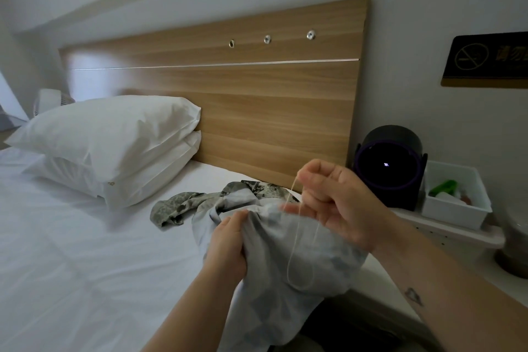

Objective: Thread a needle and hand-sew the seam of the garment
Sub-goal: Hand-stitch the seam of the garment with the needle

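Left hand (228,240): fingers curled, we grip the bunched pale grey-blue fabric garment (274,303) over the white bed sheet (85,237).
Right hand (334,203): we pinch the thin pale thread (295,240) looping over it.

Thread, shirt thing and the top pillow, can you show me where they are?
thread (294,237): head view, left strand of the hanging loop.
garment (271,294): head view, pale grey fabric low in the bunch.
top pillow (114,128): head view, middle of its white cover.

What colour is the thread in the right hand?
Pale off-white; the thread shows best in the head view.
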Motion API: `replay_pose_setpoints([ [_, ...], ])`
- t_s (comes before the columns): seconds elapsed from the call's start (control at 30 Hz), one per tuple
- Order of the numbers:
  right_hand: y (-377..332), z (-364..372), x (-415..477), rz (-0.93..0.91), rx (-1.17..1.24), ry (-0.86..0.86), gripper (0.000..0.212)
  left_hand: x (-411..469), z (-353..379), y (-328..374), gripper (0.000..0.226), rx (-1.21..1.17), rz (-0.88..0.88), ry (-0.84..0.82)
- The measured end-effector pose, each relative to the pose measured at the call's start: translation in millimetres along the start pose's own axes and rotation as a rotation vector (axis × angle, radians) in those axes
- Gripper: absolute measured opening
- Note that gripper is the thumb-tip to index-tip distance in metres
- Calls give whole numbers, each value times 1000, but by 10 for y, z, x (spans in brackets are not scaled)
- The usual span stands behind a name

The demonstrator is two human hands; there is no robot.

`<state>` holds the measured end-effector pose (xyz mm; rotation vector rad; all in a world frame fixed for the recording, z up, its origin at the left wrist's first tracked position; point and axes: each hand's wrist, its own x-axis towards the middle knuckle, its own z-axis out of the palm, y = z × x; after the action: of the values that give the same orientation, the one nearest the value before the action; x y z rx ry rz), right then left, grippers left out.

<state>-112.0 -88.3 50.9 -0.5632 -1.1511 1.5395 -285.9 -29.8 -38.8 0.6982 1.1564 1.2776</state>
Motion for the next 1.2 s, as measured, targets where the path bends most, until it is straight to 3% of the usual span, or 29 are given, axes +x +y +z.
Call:
replay_pose_setpoints([
  [0.1, -36, -59, 2, 155, -394, -9, 13, -102, -13, 25, 15, 32, 65, -87],
  [0.2, -45, -122, 99, 30, -955, 140, 9, -216, -55, 46, 11, 62, 145, -193],
  [0.3, -58, -155, 201, 78, -1184, 6, 19, -336, -39, 79, 33, 81, 205, -314],
  [0.4, -72, -156, 267, 253, -1241, -187, 21, -418, -6, 118, 41, 103, 259, -382],
  [0.5, -133, -192, 297, 310, -1266, -248, 15, -445, -18, 176, 24, 128, 299, -413],
  [0.67, -203, -315, 288, 135, -1238, -97, 17, -404, -54, 157, 40, 301, 365, -335],
  [0.87, -60, -438, 236, 100, -1279, 32, 19, -404, -18, 136, 20, 372, 247, -332],
  [1.03, -33, -376, 165, 70, -1193, 176, 8, -376, -40, 137, 14, 379, 152, -365],
  [1.13, 32, -188, 79, 29, -1190, 135, 16, -355, -60, 134, 13, 368, 143, -358],
  [1.2, 142, -61, 12, 99, -1191, 48, 16, -348, -68, 126, 23, 346, 146, -359],
])
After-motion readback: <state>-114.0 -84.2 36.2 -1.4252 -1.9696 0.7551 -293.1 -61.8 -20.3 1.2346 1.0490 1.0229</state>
